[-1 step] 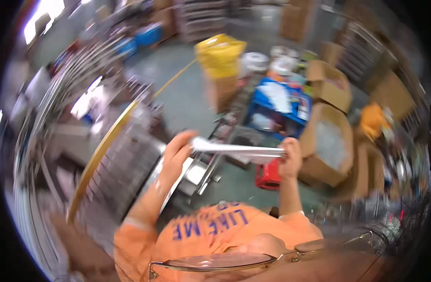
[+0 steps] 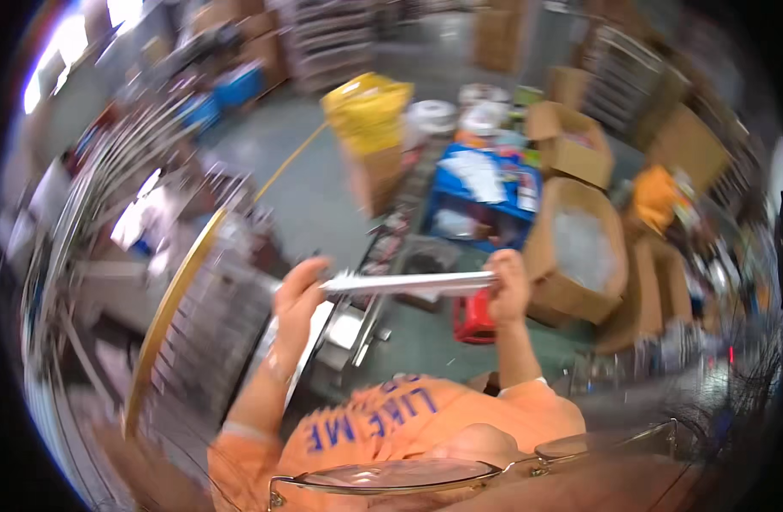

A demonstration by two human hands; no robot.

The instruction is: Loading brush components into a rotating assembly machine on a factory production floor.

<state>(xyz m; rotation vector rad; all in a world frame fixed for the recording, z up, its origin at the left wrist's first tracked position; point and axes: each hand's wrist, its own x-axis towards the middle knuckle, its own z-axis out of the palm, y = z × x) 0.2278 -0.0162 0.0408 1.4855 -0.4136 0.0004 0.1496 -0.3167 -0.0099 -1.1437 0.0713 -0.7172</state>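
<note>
Between my two hands stretches a thin, long, white-and-grey flat thing (image 2: 409,284), seen nearly edge-on and smeared by motion; I cannot make out its kind. Its left end is gripped by my left hand (image 2: 298,299), fingers curled around it. My right hand (image 2: 508,286) clasps the other end, thumb side up. It is held up in front of my chest, roughly level. Behind its right end, lower down, a red plastic container (image 2: 473,320) stands on the floor. Below its left end lies a metal frame with a white plate (image 2: 344,328).
To my left stands a round wire rack with a yellow rim (image 2: 174,316). Ahead are a yellow bag on a carton (image 2: 368,111) and a blue crate (image 2: 477,192) with papers on top. Open cardboard boxes (image 2: 577,247) crowd the right. Metal tubes (image 2: 93,196) line the far left.
The whole view has turned, so the surroundings sit further left. Both hands keep their hold on the white-and-grey flat thing, which now looks narrower and more edge-on.
</note>
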